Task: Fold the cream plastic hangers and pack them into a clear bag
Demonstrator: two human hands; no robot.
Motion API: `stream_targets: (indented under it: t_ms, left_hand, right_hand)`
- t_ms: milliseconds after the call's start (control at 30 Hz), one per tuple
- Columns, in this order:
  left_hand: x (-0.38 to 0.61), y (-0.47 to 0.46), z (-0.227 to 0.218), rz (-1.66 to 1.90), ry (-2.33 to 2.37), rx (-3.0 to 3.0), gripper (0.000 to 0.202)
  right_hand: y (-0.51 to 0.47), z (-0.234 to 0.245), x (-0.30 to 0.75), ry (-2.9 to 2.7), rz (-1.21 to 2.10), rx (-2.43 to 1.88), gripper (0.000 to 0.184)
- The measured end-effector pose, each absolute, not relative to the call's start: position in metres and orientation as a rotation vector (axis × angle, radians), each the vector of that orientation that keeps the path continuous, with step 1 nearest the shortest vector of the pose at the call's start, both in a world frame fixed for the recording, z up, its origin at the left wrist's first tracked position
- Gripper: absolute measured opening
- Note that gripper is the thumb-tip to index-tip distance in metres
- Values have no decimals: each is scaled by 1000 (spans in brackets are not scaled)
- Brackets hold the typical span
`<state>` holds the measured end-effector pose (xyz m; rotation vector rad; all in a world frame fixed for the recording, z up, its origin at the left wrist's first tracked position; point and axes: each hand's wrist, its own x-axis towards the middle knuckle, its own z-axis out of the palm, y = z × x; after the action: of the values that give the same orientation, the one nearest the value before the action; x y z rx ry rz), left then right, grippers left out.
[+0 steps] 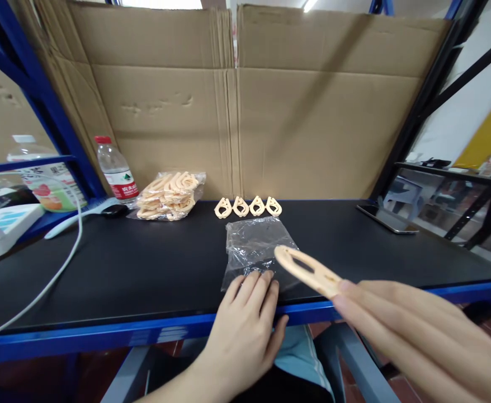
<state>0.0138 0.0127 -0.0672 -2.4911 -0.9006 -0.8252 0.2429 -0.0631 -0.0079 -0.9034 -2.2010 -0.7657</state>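
In the head view, my right hand (409,324) pinches a beige teardrop-shaped piece (310,268) by one end, between thumb and fingers. The piece is tilted and held above the table, with a long opening through it. My left hand (245,324) lies palm down at the table's front edge, its fingers stretched over the near end of a clear plastic bag (251,240). The bag lies flat and wrinkled on the table. Behind it, several similar beige pieces (257,206) stand side by side in a row.
A clear bag packed with beige pieces (168,196) sits at the back left, beside a red-capped water bottle (117,170). A phone (386,218) rests on the black table (145,268) at right. A white cable (63,266) crosses the left side. Cardboard (312,129) walls the back.
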Motion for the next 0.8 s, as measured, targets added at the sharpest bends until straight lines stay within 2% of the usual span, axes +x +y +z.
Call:
stream_targets:
  t_ms: [167, 267, 367, 633, 800]
  left_hand:
    - [16, 10, -73, -674, -961, -2509, 46]
    - [14, 9, -74, -640, -978, -2465, 48]
    - [14, 9, -77, -646, -977, -2413, 54]
    - [15, 7, -82, -534, -1057, -2443, 66]
    - [15, 7, -83, -480, -1070, -2465, 67]
  right_hand:
    - [-48, 4, 216, -2477, -926, -622, 37]
    - [-32, -2, 208, -2459, -955, -540, 39]
    - [-17, -13, 199, -2442, -1023, -538, 33]
    - [26, -36, 175, -2607, -1177, -964, 21]
    - [45, -46, 171, -2576, -1150, -1373, 29]
